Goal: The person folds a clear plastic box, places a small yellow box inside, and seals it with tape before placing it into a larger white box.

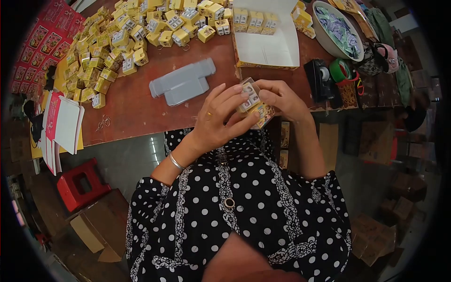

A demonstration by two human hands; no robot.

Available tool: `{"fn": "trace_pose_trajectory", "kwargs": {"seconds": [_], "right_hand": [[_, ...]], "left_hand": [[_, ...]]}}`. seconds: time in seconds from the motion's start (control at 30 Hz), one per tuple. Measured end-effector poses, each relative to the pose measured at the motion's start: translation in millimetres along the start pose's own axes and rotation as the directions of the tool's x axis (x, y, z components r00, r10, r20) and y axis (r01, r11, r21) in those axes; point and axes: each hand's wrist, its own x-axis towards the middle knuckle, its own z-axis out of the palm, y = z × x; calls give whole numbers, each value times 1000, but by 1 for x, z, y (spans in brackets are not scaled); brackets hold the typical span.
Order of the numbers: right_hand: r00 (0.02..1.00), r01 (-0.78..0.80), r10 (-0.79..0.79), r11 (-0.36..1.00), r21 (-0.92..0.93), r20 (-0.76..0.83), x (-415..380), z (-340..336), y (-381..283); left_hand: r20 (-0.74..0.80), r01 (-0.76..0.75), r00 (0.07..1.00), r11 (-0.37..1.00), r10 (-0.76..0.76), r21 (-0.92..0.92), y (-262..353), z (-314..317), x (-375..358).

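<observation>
Between both hands, at the table's front edge, is a clear plastic case (253, 99) with small yellow and white printed boxes inside, held tilted. My left hand (220, 115) has its fingers bent over the case's left side; a ring and a silver bangle are on this arm. My right hand (283, 99) grips the case's upper right, thumb on the front and fingers behind. On the table to the left lies a flat, unfolded clear plastic case (184, 83). Behind the hands stands an open white carton (278, 47) with a row of small yellow boxes (256, 22) at its back.
A large pile of small yellow boxes (115, 44) covers the back left of the red table (136, 115). Printed sheets (61, 123) lie at the left edge. At right are a bowl of packets (339, 30), a tape dispenser (320, 80) and green tape (339, 70). A red stool (83, 184) stands below.
</observation>
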Motion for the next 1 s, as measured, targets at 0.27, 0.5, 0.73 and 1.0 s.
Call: {"fn": "trace_pose_trajectory", "kwargs": {"seconds": [0.27, 0.5, 0.73, 1.0], "right_hand": [[892, 0, -156, 939, -345, -424, 16, -77, -27], [563, -294, -538, 579, -760, -627, 57, -134, -38], [561, -412, -540, 475, -778, -627, 71, -154, -47], [654, -359, -508, 445, -821, -561, 90, -168, -51]], "left_hand": [[45, 324, 946, 945, -322, -40, -22, -2, -19], [211, 512, 837, 858, -506, 26, -35, 7, -65], [182, 355, 922, 934, -343, -38, -46, 17, -37], [246, 281, 921, 953, -302, 117, -84, 87, 28]]}}
